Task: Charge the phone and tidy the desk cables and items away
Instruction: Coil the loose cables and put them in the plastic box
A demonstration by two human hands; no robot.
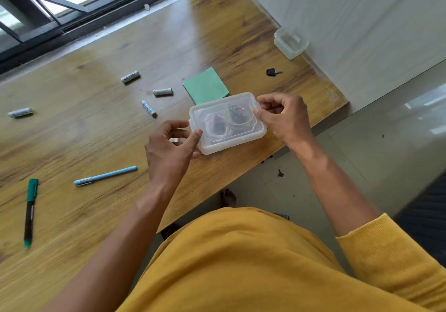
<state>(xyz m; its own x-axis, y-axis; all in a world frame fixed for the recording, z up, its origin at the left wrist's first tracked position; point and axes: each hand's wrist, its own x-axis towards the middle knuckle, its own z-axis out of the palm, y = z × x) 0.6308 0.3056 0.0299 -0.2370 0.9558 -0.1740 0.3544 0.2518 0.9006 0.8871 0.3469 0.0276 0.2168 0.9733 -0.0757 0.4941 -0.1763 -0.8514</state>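
A clear plastic box (243, 134) with its lid on sits near the desk's front edge; rubber bands and dark items show through the lid. My left hand (169, 147) holds its left end, thumb on the lid's corner. At the right end, my right hand (282, 116) pinches the lid's edge between thumb and curled fingers. Several white batteries (163, 92) lie scattered on the desk to the left. Behind the box lies a green sticky-note pad (205, 84). No phone or cable is in view.
A light blue pen (105, 176) and a green marker (31, 211) lie at the left front of the wooden desk (96, 128). A black key (272, 72) and an open empty clear container (290, 43) sit at the far right by the wall. A small metal item (175, 140) lies under my left hand.
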